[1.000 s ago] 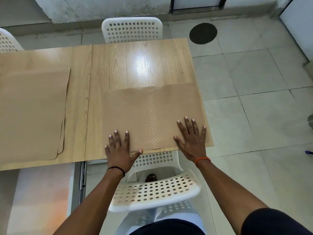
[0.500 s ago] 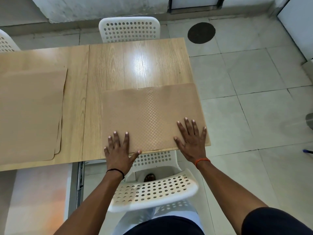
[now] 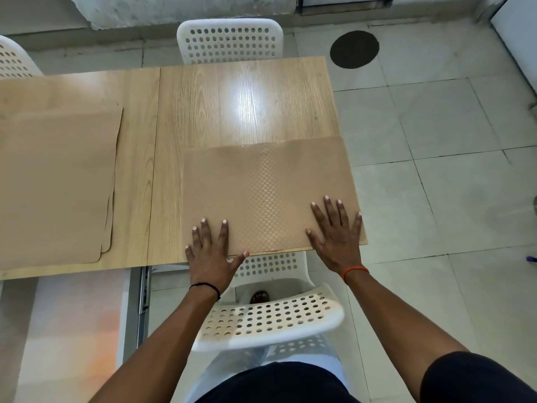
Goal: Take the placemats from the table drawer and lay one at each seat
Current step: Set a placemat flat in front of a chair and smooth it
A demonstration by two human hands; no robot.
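A: How are the hands placed?

B: The left hand (image 3: 210,254) lies flat, fingers straight and spread, over the near left corner of the placemat (image 3: 267,196), its thumb along the mat's near edge. The right hand (image 3: 338,232) is flat too, fingers splayed, pressing on the mat's near right corner. Neither hand grips anything.

A: And the placemat itself?

B: It lies flat on the table (image 3: 247,100), at the table's near right corner, its near edge running along the table edge (its checked weave catches the light in the middle).

A: What else is near that placemat?

B: Left of it, well apart, a stack of placemats (image 3: 55,184) lies on the table. A white perforated chair (image 3: 270,318) stands just on the near side of it, and a second white chair (image 3: 229,42) stands beyond it at the table's far edge.
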